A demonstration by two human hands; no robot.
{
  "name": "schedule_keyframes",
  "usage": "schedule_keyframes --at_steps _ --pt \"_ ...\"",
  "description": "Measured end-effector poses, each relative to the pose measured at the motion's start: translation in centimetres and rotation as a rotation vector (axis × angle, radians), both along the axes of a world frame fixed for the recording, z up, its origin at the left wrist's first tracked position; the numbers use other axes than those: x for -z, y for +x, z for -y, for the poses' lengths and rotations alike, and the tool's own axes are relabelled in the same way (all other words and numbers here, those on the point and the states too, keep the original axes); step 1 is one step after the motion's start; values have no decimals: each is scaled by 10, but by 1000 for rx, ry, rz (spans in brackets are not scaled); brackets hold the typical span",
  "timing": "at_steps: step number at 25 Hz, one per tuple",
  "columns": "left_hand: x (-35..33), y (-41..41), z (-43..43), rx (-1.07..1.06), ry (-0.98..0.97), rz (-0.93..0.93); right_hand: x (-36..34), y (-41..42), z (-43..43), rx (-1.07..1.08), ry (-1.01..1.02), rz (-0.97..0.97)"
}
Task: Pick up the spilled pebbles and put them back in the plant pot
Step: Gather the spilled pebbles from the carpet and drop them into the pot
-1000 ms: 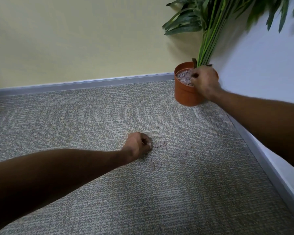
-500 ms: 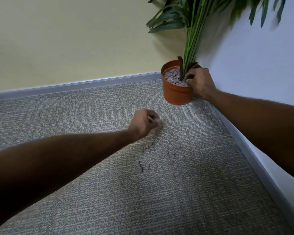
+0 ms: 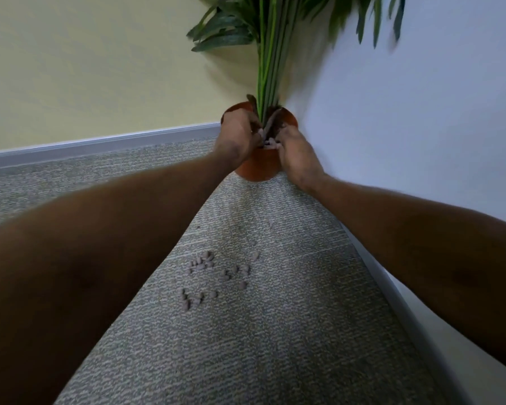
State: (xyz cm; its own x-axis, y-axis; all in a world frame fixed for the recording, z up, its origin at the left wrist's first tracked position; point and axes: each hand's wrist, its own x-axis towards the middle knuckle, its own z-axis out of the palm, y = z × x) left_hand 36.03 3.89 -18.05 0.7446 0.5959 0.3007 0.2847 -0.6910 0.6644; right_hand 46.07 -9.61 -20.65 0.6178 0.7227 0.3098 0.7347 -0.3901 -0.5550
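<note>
Both hands are over the pot (image 3: 257, 168), left hand (image 3: 238, 135) curled, right hand (image 3: 294, 149) on the rim, grips unclear, with spilled pebbles (image 3: 216, 276) on the carpet (image 3: 275, 346) well behind them.

Terracotta-orange plant pot (image 3: 257, 168), greyish-mauve pebbles (image 3: 214, 273) on grey woven-flecked carpet (image 3: 275, 346), green leaves (image 3: 225, 36), pale-yellow wall (image 3: 85, 68).

Walls (image 3: 421, 83) hem the corner plant pot (image 3: 257, 168), stems (image 3: 268, 68) overhead, carpet (image 3: 275, 346) side open

left hand (image 3: 236, 135): bare | right hand (image 3: 297, 150): bare | forearms: unsleeved
</note>
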Motion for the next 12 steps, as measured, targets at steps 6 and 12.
schedule_keyframes --at_steps 6,12 --pt "3 21 0 -150 -139 -80 9 0 3 -48 35 -14" --pt "-4 11 0 -163 -160 -32 8 3 6 -57 -4 67"
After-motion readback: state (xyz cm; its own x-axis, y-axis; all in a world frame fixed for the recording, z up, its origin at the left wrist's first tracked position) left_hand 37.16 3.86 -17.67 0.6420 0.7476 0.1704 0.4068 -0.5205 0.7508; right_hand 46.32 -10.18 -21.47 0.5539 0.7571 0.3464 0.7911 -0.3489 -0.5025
